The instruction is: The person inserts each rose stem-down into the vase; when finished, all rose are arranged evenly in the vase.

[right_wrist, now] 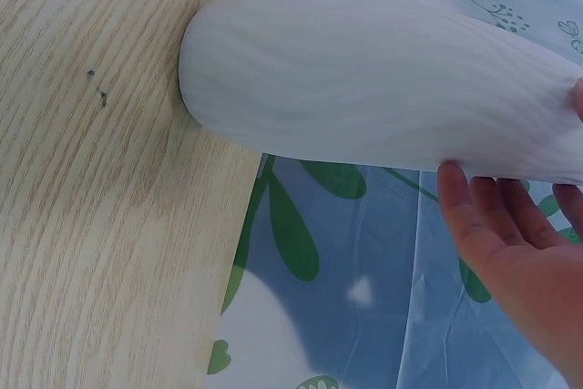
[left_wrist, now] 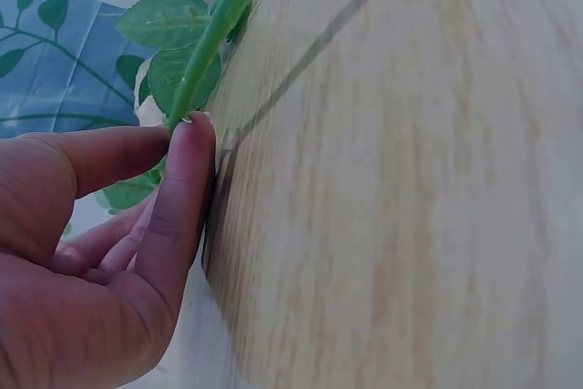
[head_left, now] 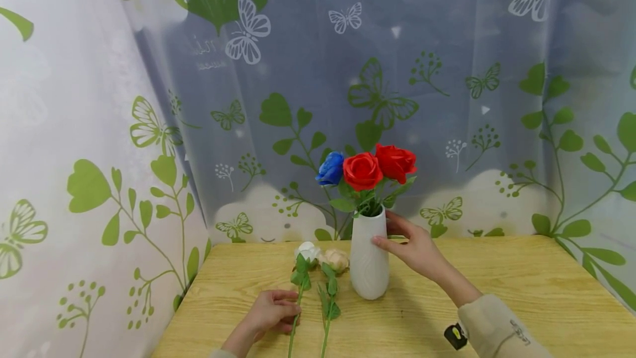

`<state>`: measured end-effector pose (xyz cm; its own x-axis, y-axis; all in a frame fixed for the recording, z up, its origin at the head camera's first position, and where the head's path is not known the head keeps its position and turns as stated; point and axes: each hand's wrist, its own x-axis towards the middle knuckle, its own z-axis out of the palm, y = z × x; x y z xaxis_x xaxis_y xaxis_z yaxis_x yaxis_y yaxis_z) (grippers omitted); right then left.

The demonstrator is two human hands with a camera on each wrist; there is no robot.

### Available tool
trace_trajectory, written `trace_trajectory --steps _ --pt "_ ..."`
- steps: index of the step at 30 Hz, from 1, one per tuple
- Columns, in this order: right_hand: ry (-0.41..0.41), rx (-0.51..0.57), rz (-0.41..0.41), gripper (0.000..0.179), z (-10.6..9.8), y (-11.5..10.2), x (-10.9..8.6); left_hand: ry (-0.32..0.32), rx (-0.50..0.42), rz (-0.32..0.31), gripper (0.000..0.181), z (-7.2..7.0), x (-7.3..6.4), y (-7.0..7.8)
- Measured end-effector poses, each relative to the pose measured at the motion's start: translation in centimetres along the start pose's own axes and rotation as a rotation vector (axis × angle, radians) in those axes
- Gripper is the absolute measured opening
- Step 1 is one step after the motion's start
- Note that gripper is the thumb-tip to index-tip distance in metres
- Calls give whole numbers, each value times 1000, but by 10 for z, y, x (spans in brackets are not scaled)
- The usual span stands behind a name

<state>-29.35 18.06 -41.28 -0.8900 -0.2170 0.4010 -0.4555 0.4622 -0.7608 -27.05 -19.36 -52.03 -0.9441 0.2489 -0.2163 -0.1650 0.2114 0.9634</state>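
Observation:
My right hand (head_left: pixel 419 250) holds the white vase (head_left: pixel 370 261) near its top, thumb in front and fingers behind. The vase (right_wrist: pixel 364 79) stands upright on the table with two red roses (head_left: pixel 362 171) and a blue rose (head_left: pixel 330 169) in it. To its left, my left hand (head_left: pixel 270 314) pinches the green stem (left_wrist: pixel 208 52) of a white rose (head_left: pixel 307 251) between thumb and finger. A pale peach rose (head_left: pixel 335 259) lies between that rose and the vase, its stem toward me. The lower stem ends run out of the head view.
The wooden table (head_left: pixel 497 275) reaches back to a curtain (head_left: pixel 318 70) printed with leaves and butterflies, which also hangs at both sides. A small black object (head_left: pixel 454 336) with a yellow mark shows by my right sleeve (head_left: pixel 497 327).

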Motion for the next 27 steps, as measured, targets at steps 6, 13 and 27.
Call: trace_trajectory --steps 6,13,27 --pt "-4 5 0 74 0 0 1 -24 -14 12 51 -2 1 -1" --pt "-4 1 -2 74 0 0 0 -34 -37 52 53 -6 1 9" --pt "-11 -2 12 72 -1 -2 -1 81 -313 197 53 5 -8 59"
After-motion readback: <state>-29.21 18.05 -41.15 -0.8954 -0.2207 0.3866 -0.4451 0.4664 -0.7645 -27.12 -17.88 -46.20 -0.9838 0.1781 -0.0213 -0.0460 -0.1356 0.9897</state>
